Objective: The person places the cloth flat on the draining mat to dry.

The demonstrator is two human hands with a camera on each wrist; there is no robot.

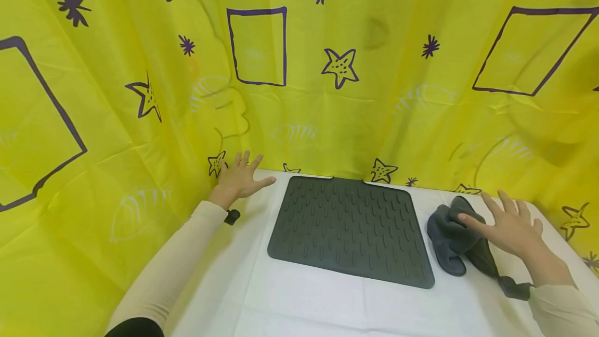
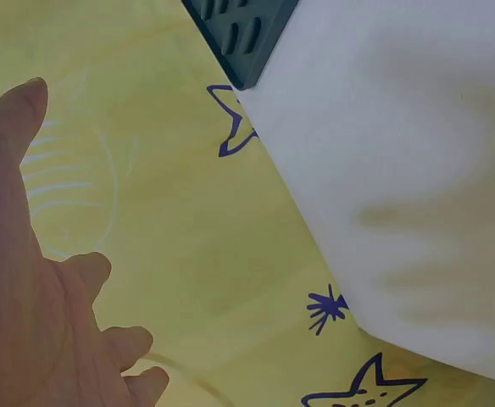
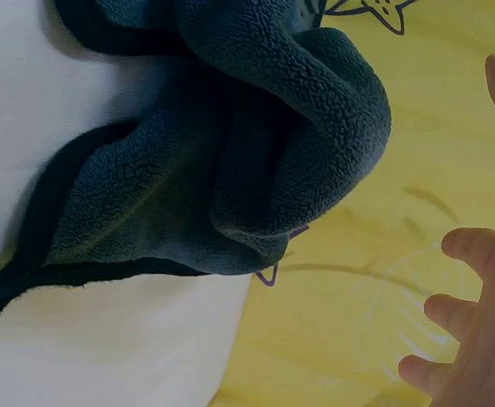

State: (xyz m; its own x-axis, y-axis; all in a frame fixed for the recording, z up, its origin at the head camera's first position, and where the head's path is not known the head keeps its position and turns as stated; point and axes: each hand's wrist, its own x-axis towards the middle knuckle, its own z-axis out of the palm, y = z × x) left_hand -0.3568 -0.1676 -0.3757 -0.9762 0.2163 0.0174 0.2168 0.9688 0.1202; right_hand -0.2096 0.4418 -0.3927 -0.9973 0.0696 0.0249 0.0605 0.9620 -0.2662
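A dark grey ribbed mat (image 1: 351,230) lies flat on the white table; its corner shows at the top of the left wrist view. To its right sits a crumpled dark cloth (image 1: 449,235), its fuzzy texture and dark edging seen close up in the right wrist view. My left hand (image 1: 239,178) is held left of the mat with fingers spread, holding nothing. My right hand (image 1: 512,228) hovers by the cloth, fingers spread and thumb overlapping it in the head view. Nothing is between the right fingers (image 3: 476,250).
A yellow curtain (image 1: 299,108) with stars, fish and rectangles hangs behind and along both sides of the white table (image 1: 309,300). A small black wrist strap piece (image 1: 232,217) shows under the left wrist.
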